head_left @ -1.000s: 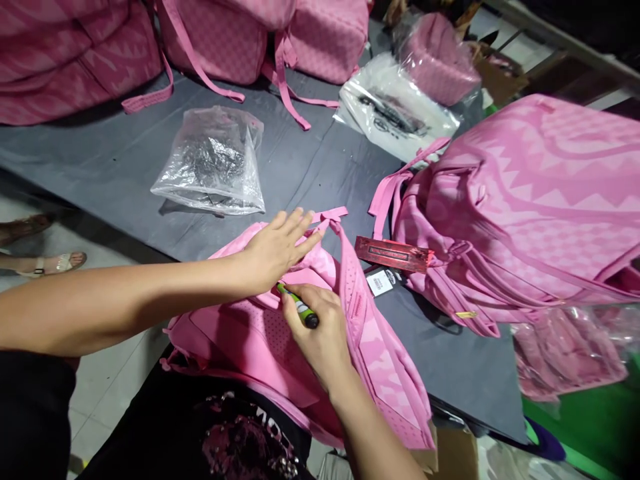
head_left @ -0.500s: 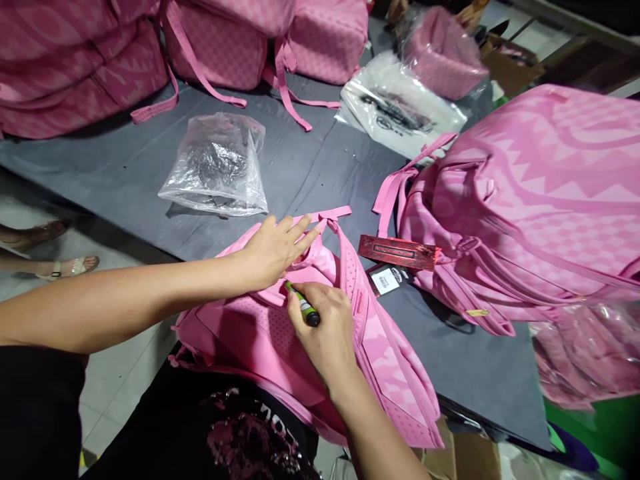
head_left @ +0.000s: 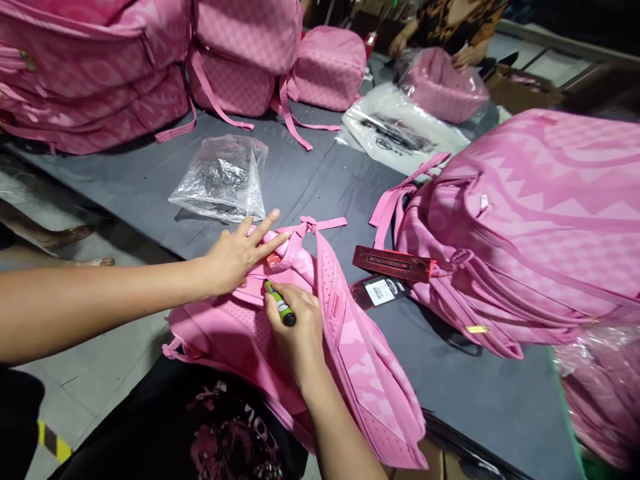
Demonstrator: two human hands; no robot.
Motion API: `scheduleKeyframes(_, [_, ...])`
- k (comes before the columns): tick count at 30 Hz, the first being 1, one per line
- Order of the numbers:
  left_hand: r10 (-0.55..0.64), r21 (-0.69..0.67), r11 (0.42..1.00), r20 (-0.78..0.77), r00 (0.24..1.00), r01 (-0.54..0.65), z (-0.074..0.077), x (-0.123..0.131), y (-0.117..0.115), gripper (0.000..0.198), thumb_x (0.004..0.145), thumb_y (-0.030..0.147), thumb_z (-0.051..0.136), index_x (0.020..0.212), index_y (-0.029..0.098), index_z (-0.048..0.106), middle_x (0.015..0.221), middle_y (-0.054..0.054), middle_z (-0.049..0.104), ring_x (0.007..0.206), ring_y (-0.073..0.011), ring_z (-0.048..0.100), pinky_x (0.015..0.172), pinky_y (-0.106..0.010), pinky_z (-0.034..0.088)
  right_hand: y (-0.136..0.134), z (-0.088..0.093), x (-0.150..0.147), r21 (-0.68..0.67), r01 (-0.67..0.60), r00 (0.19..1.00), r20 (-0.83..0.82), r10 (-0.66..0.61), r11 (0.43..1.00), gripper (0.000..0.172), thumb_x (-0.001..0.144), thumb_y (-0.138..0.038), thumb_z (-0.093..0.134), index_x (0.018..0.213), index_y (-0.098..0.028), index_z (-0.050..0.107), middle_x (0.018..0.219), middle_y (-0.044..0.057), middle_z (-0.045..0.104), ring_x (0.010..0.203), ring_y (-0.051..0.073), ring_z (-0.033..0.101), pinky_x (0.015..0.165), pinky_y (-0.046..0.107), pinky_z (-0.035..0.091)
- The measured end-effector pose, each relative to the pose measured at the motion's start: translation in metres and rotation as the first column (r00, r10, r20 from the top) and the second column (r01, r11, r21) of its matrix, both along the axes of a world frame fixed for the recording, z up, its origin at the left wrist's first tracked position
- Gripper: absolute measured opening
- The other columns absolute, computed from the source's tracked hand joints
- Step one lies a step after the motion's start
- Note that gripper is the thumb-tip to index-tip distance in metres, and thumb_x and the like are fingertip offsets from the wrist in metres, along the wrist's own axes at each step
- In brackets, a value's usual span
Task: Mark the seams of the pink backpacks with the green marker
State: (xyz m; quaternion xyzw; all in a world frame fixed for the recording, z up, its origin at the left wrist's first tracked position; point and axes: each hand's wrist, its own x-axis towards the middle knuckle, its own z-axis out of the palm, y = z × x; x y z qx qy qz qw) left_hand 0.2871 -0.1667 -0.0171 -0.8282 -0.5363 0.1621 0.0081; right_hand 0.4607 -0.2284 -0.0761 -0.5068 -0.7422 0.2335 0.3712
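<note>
Left hand: my fingers spread on one backpack
Right hand: fingers clasp one green marker
Tags: two, print unreadable

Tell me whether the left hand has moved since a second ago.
Yes: the left hand slid leftward, away from the red tag.

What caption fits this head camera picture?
Left hand rests on a pink backpack while right hand holds a green marker.

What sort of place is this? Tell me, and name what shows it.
Probably a bag factory's finishing and packing table: stacked identical pink backpacks, a red hang tag beside one, another already in clear plastic. The left hand lies on the near backpack while the right hand grips a green marker.
</note>
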Motion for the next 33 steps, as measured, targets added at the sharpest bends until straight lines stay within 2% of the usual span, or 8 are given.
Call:
scheduleKeyframes(3, [-0.026,0.01,1.0,0.015,1.0,0.026,-0.006,-0.001,0.002,0.111,0.079,0.021,0.07,0.161,0.031,-0.003,0.169,-0.014,-0.012,0.14,-0.043,0.035,0.083,-0.045,0.059,0.003,-0.004,0.002,-0.01,-0.026,0.999,0.027,0.026,1.0,0.017,0.09,-0.024,0.064,0.103,-0.02,0.074,0.1,0.005,0.077,0.093,0.022,0.071,0.087,0.038,0.049])
scheduleKeyframes(8, [-0.12,0.01,0.993,0.092,0.988,0.12,-0.008,-0.012,0.008,0.088,0.089,0.017,0.051,0.162,0.028,0.002,0.17,-0.015,-0.002,0.143,-0.0399,0.031,0.091,-0.042,0.055,0.008,-0.006,0.009,-0.004,-0.073,0.996,0.045,0.073,0.997,0.02,0.09,-0.027,0.064,0.106,-0.021,0.074,0.1,0.005,0.077,0.092,0.023,0.072,0.086,0.039,0.05])
scheduleKeyframes(10, [-0.133,0.003,0.991,0.102,0.986,0.133,-0.008,-0.016,0.009,0.09,0.088,0.018,0.053,0.162,0.028,0.002,0.17,-0.014,-0.005,0.145,-0.0387,0.029,0.095,-0.041,0.053,0.009,-0.006,0.005,0.005,-0.1,0.993,0.066,0.1,0.995,0.021,0.089,-0.027,0.064,0.107,-0.022,0.074,0.1,0.005,0.078,0.091,0.022,0.072,0.085,0.038,0.049])
scheduleKeyframes(15, [-0.122,-0.032,0.992,0.085,0.989,0.125,-0.008,-0.016,0.01,0.124,0.07,0.034,0.08,0.161,0.028,-0.005,0.167,-0.017,-0.018,0.149,-0.0448,0.02,0.093,-0.043,0.055,0.012,-0.007,-0.017,0.04,-0.174,0.984,-0.02,0.175,0.984,0.019,0.094,-0.028,0.059,0.106,-0.022,0.073,0.105,0.005,0.078,0.098,0.022,0.073,0.083,0.038,0.046])
scheduleKeyframes(19, [-0.047,0.032,0.999,0.099,0.994,0.044,-0.012,-0.013,0.003,0.106,0.082,0.018,0.065,0.161,0.032,-0.005,0.168,-0.015,-0.018,0.151,-0.0452,0.018,0.085,-0.04,0.057,0.012,-0.01,-0.022,0.044,-0.189,0.981,-0.042,0.19,0.981,0.02,0.093,-0.027,0.062,0.11,-0.021,0.072,0.109,0.006,0.078,0.098,0.023,0.073,0.083,0.039,0.046])
scheduleKeyframes(22, [0.067,0.025,0.997,0.114,0.991,-0.07,-0.012,-0.013,-0.002,0.104,0.084,0.008,0.056,0.16,0.033,-0.009,0.167,-0.018,-0.016,0.146,-0.0456,0.029,0.078,-0.037,0.057,0.011,-0.009,-0.017,0.03,-0.188,0.981,-0.046,0.189,0.982,0.022,0.093,-0.027,0.062,0.112,-0.021,0.072,0.107,0.006,0.078,0.093,0.023,0.073,0.082,0.039,0.046])
scheduleKeyframes(26, [0.052,-0.061,0.997,0.138,0.989,-0.044,-0.007,-0.017,0.003,0.103,0.085,0.009,0.056,0.16,0.035,-0.01,0.168,-0.021,-0.009,0.13,-0.0401,0.05,0.08,-0.039,0.057,0.011,-0.002,-0.008,-0.043,-0.177,0.983,-0.057,0.175,0.983,0.024,0.093,-0.028,0.061,0.114,-0.022,0.072,0.106,0.006,0.078,0.09,0.022,0.072,0.084,0.039,0.049])
scheduleKeyframes(33, [0.01,-0.196,0.98,0.225,0.974,0.035,0.001,-0.031,0.019,0.109,0.083,0.01,0.059,0.159,0.032,-0.016,0.167,-0.019,-0.014,0.137,-0.0344,0.049,0.099,-0.038,0.05,0.015,0.002,-0.012,-0.109,-0.16,0.987,-0.03,0.158,0.981,0.023,0.092,-0.029,0.062,0.111,-0.022,0.073,0.102,0.005,0.078,0.085,0.022,0.072,0.082,0.039,0.05])
